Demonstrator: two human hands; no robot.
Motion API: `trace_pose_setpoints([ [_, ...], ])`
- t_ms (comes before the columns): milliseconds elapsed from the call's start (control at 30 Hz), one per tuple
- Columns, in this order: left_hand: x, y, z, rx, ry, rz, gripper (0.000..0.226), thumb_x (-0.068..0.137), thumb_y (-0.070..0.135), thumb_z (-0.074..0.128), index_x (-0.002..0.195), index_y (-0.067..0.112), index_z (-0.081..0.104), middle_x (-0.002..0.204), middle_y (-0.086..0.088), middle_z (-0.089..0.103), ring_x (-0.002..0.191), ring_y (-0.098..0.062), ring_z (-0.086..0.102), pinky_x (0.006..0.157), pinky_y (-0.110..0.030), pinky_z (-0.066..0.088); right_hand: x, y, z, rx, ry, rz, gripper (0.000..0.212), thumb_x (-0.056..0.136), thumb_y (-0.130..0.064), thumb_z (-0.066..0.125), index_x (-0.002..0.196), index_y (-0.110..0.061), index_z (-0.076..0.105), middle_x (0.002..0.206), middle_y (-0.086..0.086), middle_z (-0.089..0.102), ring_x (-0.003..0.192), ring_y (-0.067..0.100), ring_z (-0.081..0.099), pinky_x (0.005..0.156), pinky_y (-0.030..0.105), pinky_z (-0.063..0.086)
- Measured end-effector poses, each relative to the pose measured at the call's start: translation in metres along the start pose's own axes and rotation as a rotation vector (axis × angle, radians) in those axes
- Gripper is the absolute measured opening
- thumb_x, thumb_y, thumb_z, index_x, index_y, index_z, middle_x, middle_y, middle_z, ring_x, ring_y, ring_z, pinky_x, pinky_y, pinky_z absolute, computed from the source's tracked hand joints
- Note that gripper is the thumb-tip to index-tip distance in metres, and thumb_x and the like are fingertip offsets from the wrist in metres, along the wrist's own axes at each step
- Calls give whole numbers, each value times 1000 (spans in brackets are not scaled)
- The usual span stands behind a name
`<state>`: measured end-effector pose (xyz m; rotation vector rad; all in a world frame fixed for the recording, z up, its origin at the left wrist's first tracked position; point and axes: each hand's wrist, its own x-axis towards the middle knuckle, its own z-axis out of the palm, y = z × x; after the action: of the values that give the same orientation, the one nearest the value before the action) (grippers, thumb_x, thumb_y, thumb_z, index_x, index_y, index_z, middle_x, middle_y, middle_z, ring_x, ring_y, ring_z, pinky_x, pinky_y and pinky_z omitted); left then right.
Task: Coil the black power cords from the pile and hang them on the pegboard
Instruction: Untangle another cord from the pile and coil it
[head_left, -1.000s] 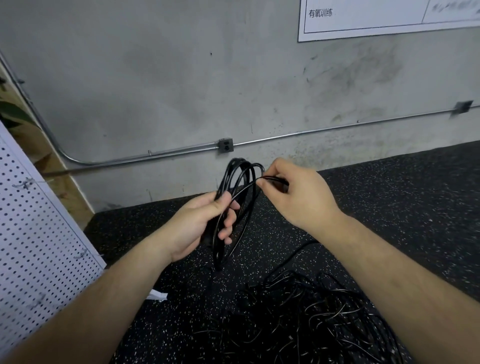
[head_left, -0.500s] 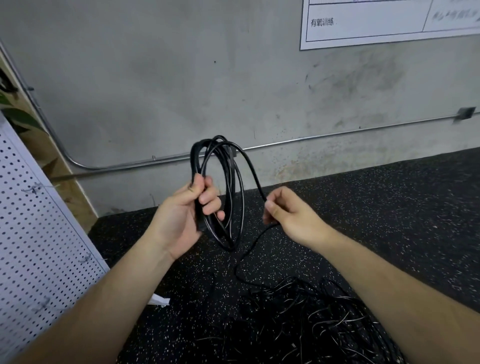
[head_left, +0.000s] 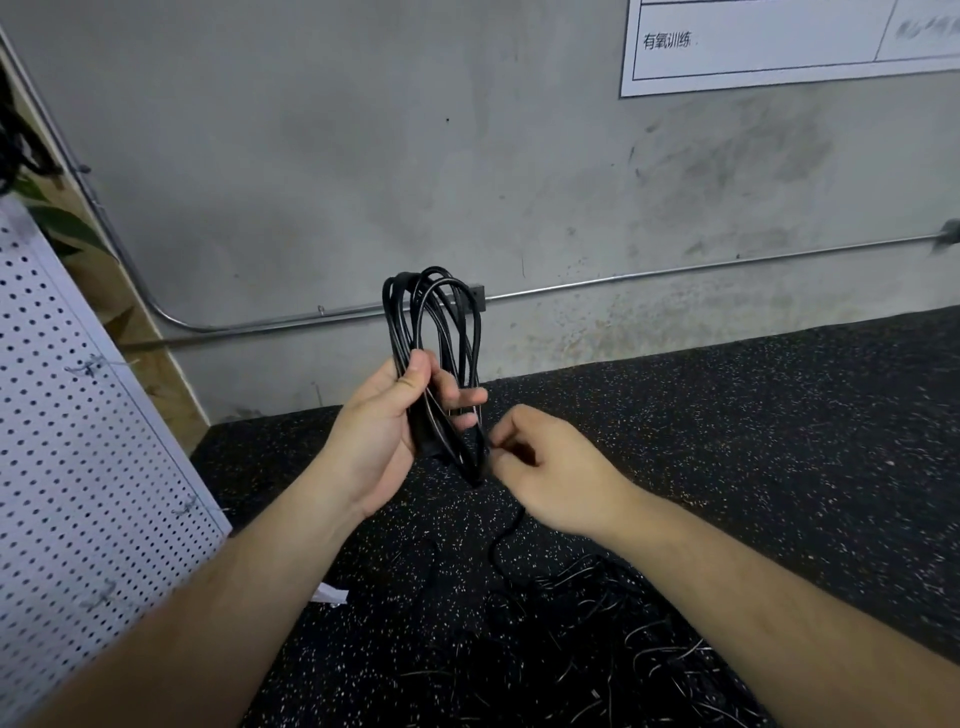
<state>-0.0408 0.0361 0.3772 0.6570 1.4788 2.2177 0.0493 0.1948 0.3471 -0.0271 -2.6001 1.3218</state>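
My left hand (head_left: 395, 431) grips a coil of black power cord (head_left: 434, 322), held upright with several loops standing above the fist. Just right of it, my right hand (head_left: 545, 467) pinches the free strand of the same cord at the coil's bottom end. That strand runs down from my right hand to the pile of black cords (head_left: 597, 649) on the floor below. The white pegboard (head_left: 78, 441) leans at the left, with small metal hooks on it.
A speckled black rubber floor (head_left: 753, 441) spreads under the pile. Behind it rises a grey concrete wall (head_left: 363, 156) with a metal conduit pipe (head_left: 623, 280) and a white sign (head_left: 779, 41). A white scrap (head_left: 330, 592) lies by the pegboard's foot.
My right hand brought the free strand in from the right to the coil's bottom. The loop that hung open between my hands now lies against the coil, and my left hand still grips it.
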Motion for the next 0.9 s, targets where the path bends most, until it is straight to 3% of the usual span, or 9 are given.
trace_pose_setpoints([
  [100, 0, 0, 4, 38, 18, 13, 19, 104, 28, 45, 102, 11, 54, 79, -5, 64, 105, -33, 73, 80, -34, 63, -4, -8, 4, 14, -108, -49, 16, 93, -6, 58, 105, -16, 58, 100, 0, 70, 86, 16, 65, 68, 19, 49],
  [233, -2, 4, 6, 67, 23, 51, 21, 106, 26, 42, 102, 10, 53, 83, -7, 67, 111, -35, 71, 91, -41, 60, -6, -4, 1, -18, -119, -117, 22, 97, -4, 56, 110, -22, 61, 107, -9, 67, 89, 3, 63, 81, 15, 48],
  [400, -4, 10, 9, 74, 18, 115, 20, 108, 24, 40, 99, 11, 53, 84, -8, 69, 115, -33, 69, 96, -54, 54, -8, 2, -4, 54, -117, -54, 27, 100, -18, 60, 123, -32, 62, 106, -10, 65, 93, 10, 68, 89, 34, 56],
  [500, -4, 16, 9, 67, 23, 152, 21, 108, 23, 40, 97, 10, 53, 86, -10, 70, 116, -32, 68, 97, -57, 53, -13, 13, 0, 112, -214, 69, 14, 98, -25, 62, 109, -33, 58, 109, 1, 68, 104, 27, 66, 97, 49, 53],
  [567, -4, 18, 8, 70, 30, 176, 20, 106, 23, 42, 97, 10, 53, 86, -11, 70, 117, -30, 68, 98, -57, 53, -17, 20, 7, 57, -260, 88, 6, 99, -31, 59, 105, -32, 57, 112, 8, 69, 95, 28, 66, 96, 52, 53],
  [667, -3, 17, 6, 83, 15, 178, 19, 97, 30, 48, 98, 11, 52, 85, -8, 72, 120, -26, 67, 101, -59, 51, -23, 27, 12, -33, -279, 27, 18, 106, -23, 49, 120, -27, 59, 114, 8, 67, 74, -4, 55, 71, 26, 53],
  [700, -2, 16, 5, 94, 10, 175, 20, 95, 31, 48, 98, 12, 52, 85, -7, 72, 120, -25, 67, 103, -59, 50, -24, 28, 12, -102, -265, -14, 25, 107, -21, 46, 128, -26, 58, 113, 4, 66, 76, -5, 56, 69, 20, 50],
  [800, -1, 12, 1, 154, -6, 154, 20, 96, 32, 48, 102, 13, 53, 87, -8, 73, 120, -24, 67, 108, -59, 45, -24, 26, 9, -303, -185, -165, 38, 107, -16, 44, 143, -25, 55, 113, -2, 60, 98, 9, 60, 89, 24, 51],
  [900, 0, 6, -1, 256, -37, 131, 24, 97, 34, 49, 107, 13, 53, 90, -10, 73, 119, -24, 67, 111, -56, 43, -21, 13, 0, -452, -153, -299, 38, 105, -11, 47, 138, -24, 60, 109, -8, 58, 96, 4, 55, 82, 17, 46],
])
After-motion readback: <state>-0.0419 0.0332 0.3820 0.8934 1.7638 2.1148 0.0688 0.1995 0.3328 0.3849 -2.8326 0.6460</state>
